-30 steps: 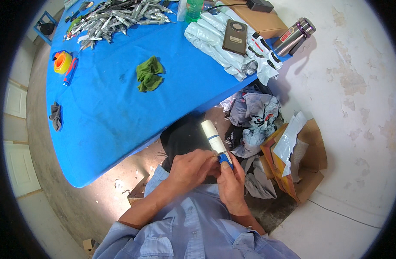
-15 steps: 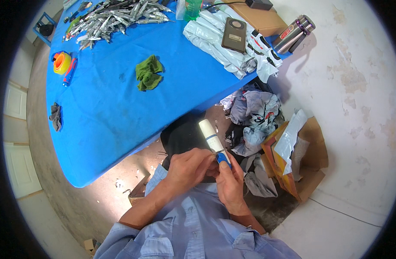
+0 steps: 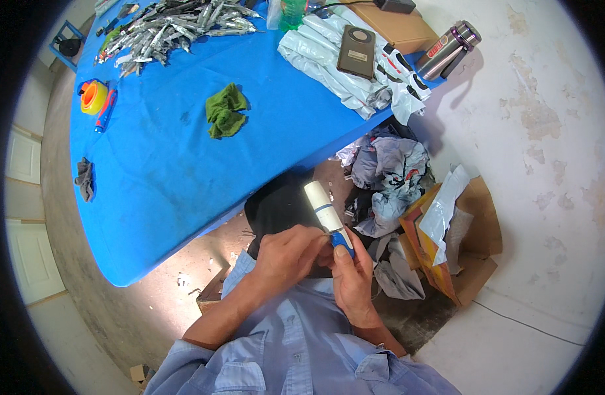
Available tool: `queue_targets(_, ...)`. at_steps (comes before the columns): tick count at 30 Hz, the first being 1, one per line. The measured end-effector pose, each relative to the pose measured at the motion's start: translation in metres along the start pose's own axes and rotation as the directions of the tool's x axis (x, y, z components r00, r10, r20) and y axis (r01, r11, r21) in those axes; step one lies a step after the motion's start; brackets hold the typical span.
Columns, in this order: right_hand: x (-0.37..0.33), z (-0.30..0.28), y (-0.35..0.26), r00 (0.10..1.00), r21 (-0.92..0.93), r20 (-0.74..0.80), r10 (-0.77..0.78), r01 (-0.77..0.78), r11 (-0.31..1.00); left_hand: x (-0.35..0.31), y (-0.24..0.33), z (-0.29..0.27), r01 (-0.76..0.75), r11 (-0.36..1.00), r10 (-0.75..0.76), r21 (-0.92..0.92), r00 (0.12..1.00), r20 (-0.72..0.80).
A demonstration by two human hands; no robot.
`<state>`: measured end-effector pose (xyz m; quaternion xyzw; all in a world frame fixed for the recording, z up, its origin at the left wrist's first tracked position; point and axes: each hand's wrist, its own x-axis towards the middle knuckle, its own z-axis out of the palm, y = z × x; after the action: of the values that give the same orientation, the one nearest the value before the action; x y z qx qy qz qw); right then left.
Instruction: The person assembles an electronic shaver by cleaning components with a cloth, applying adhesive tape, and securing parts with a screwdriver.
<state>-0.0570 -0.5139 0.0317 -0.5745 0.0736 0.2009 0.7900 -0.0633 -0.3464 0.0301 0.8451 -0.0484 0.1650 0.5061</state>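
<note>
My right hand (image 3: 352,280) is closed around the lower end of a white cylindrical device (image 3: 324,207), its thumb lying on the blue part. The device has a thin blue band round its body and tilts away from me, its white end up and to the left, above my lap. My left hand (image 3: 286,253) is pinched against the device's near end, by the joint between white and blue. Whatever lies between those fingertips is too small and covered to tell.
A blue-covered table (image 3: 157,178) holds a green cloth (image 3: 226,110), a yellow-orange tape roll (image 3: 93,97), a heap of silvery slim tools (image 3: 177,33), white plastic bags (image 3: 322,59) and a steel flask (image 3: 449,50). Right of my lap stand crumpled bags (image 3: 388,171) and an open cardboard box (image 3: 477,230).
</note>
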Motion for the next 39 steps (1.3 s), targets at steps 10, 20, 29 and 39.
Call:
queue_targets(10,0.002,-0.007,-0.003,0.999,-0.027,0.039,-0.011,0.012,1.000,0.017,-0.014,-0.013,0.004,0.999,0.004,0.052,0.989,-0.148)
queue_targets(20,0.001,-0.007,-0.003,0.998,-0.038,0.060,-0.032,0.035,0.999,0.008,-0.003,-0.003,-0.048,0.999,0.049,0.012,0.998,-0.047)
queue_targets(29,-0.001,-0.010,0.002,0.999,0.004,0.032,-0.014,0.014,1.000,0.009,-0.005,-0.007,-0.061,0.998,0.062,0.028,0.997,-0.040)
queue_targets(39,-0.002,-0.013,0.003,0.997,0.197,0.021,0.078,-0.081,0.977,0.016,-0.017,-0.012,-0.032,0.998,0.036,0.063,0.997,-0.070)
